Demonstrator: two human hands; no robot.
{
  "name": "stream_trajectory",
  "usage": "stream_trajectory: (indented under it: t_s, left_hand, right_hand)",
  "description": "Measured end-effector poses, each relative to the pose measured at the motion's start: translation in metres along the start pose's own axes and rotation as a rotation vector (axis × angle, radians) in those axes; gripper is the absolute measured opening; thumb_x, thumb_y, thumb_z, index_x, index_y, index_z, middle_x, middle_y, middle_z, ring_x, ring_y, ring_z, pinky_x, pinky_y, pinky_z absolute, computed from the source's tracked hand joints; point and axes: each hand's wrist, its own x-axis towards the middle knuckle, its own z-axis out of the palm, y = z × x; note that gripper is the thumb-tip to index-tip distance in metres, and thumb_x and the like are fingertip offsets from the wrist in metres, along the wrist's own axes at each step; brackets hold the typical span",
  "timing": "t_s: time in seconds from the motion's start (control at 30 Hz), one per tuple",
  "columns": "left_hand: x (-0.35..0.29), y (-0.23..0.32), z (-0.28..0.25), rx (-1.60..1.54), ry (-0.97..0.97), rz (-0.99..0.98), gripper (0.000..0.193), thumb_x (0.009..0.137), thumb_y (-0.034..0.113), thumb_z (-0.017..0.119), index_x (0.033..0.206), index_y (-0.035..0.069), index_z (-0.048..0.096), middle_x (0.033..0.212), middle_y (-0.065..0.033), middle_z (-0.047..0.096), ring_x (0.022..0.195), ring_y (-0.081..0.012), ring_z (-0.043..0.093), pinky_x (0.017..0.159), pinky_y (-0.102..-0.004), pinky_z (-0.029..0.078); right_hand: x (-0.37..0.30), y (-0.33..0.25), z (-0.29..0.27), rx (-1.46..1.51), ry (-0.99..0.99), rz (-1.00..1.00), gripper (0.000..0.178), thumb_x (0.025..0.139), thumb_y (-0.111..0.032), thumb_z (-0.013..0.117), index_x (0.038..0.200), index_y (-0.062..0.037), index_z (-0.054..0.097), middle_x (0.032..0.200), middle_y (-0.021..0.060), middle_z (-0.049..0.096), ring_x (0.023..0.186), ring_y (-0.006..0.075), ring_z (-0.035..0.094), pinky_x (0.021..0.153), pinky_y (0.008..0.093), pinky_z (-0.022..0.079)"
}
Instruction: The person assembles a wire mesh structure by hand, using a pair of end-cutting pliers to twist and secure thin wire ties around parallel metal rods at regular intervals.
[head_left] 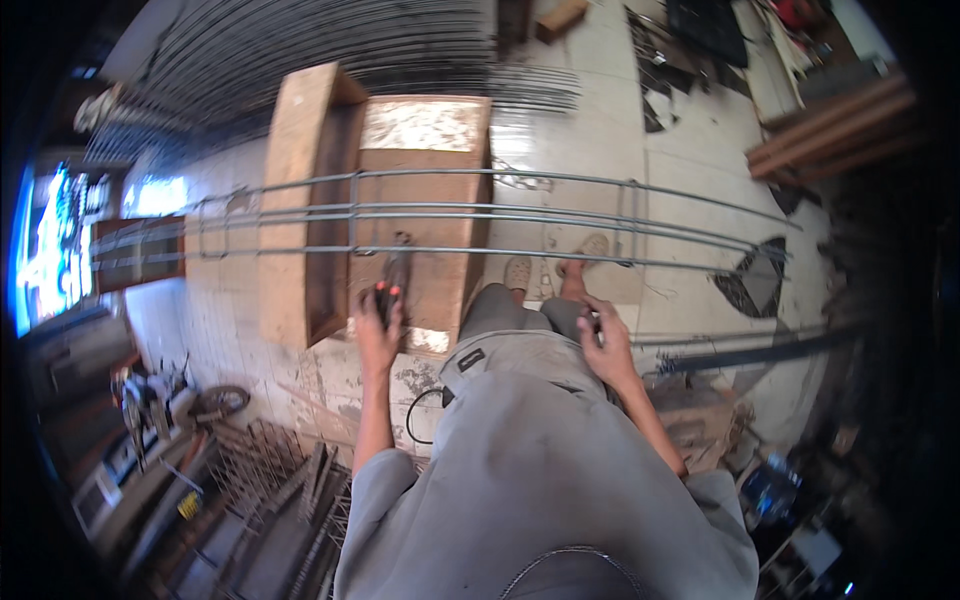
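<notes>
A rebar cage of long thin steel bars point(430, 209) runs crosswise in front of me, with square wire stirrups point(353, 212) around the bars. Beneath its left part is a wooden box-like stand point(420, 175). My left hand point(376, 328), just below the lowest bar, is closed around a dark pincer-like tool point(399, 268) with orange-red spots near the fingers. The tool's head points toward the bars. My right hand point(608, 350) is by my right knee, below the bars, with its fingers curled. Something small and dark shows between them, too unclear to name.
Many loose steel rods point(330, 60) lie at the far left. Timber beams point(830, 130) are stacked at the right. A motorbike point(150, 405) and metal grids point(255, 465) are at the lower left. More bars point(750, 352) lie beside me on the right.
</notes>
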Motion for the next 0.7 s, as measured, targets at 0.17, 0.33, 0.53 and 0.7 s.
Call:
stream_trajectory:
  t_s: [0.17, 0.33, 0.53, 0.7]
  left_hand:
    - [0.0, 0.066, -0.059, -0.386, -0.293, -0.062, 0.04, 0.093, 0.022, 0.065, 0.124, -0.003, 0.058, 0.104, -0.0196, 0.068, 0.095, -0.0289, 0.065, 0.087, -0.0378, 0.05]
    - [-0.012, 0.133, -0.059, -1.218, -0.901, -0.461, 0.044, 0.089, 0.001, 0.063, 0.127, 0.002, 0.042, 0.098, -0.0126, 0.068, 0.089, -0.0151, 0.065, 0.081, -0.0283, 0.05]
    - [0.026, 0.198, -0.035, -0.97, -0.954, -0.022, 0.047, 0.088, 0.002, 0.065, 0.128, 0.001, 0.04, 0.109, -0.0112, 0.063, 0.103, -0.0145, 0.059, 0.089, -0.0306, 0.048]
    - [0.049, 0.278, -0.025, -1.013, -0.677, 0.245, 0.046, 0.092, 0.012, 0.067, 0.128, 0.002, 0.042, 0.116, -0.0101, 0.055, 0.104, -0.0156, 0.059, 0.081, -0.0278, 0.054]
  right_hand:
    - [-0.002, -0.048, -0.005, 0.14, -0.242, -0.092, 0.017, 0.09, -0.01, 0.067, 0.104, -0.0023, 0.061, 0.09, 0.0117, 0.061, 0.08, 0.0281, 0.061, 0.07, 0.0351, 0.05]
    - [0.007, -0.101, -0.006, 0.29, -0.406, -0.239, 0.021, 0.087, -0.016, 0.073, 0.089, -0.0022, 0.058, 0.085, 0.0092, 0.058, 0.08, 0.028, 0.061, 0.07, 0.0367, 0.049]
    - [-0.007, -0.117, -0.013, 0.417, -0.183, 0.019, 0.042, 0.088, -0.017, 0.075, 0.114, -0.0006, 0.047, 0.112, 0.0148, 0.05, 0.091, 0.0259, 0.062, 0.08, 0.0361, 0.054]
    - [0.006, -0.143, -0.057, 0.348, 0.13, 0.01, 0.058, 0.085, 0.006, 0.061, 0.137, -0.0016, 0.036, 0.139, 0.0197, 0.038, 0.122, 0.0316, 0.05, 0.09, 0.0397, 0.053]
